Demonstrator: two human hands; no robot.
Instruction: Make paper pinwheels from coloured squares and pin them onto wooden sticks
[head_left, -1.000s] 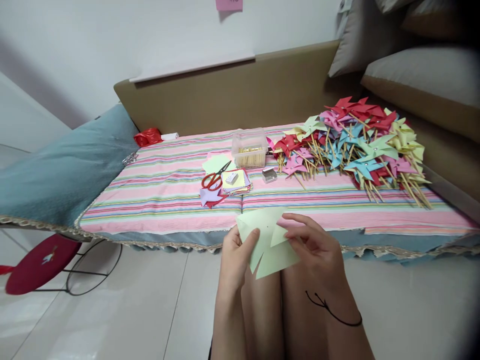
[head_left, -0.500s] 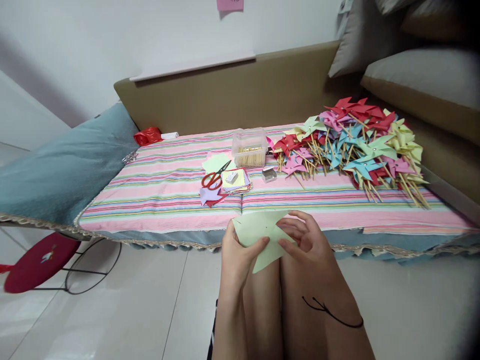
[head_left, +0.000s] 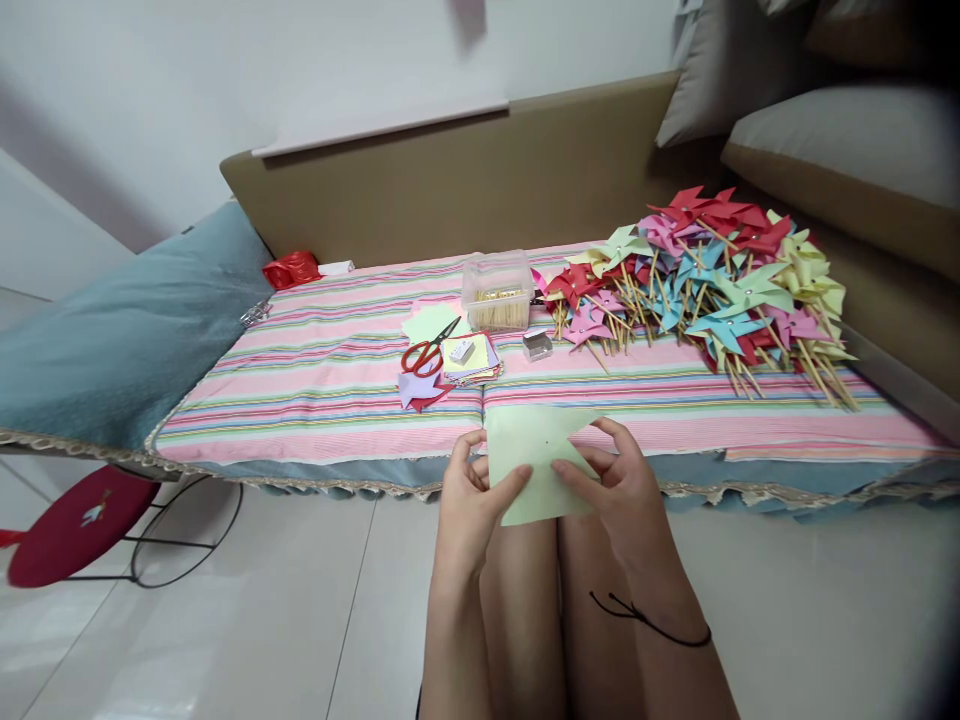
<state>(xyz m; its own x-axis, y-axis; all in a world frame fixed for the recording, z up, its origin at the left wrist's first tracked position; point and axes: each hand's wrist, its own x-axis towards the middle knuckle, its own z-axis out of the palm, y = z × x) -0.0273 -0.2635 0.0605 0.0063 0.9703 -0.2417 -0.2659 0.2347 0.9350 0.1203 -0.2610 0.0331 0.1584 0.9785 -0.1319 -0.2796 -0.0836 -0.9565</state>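
The pale green paper sheet sits between both hands above the knees. The left hand pinches its left edge. The right hand pinches its right edge, thumb on top.

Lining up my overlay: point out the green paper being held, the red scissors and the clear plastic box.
green paper (head_left: 536, 455), head view, on its flat middle between the hands.
red scissors (head_left: 422, 358), head view, on the red handles.
clear plastic box (head_left: 498, 292), head view, on its front wall.
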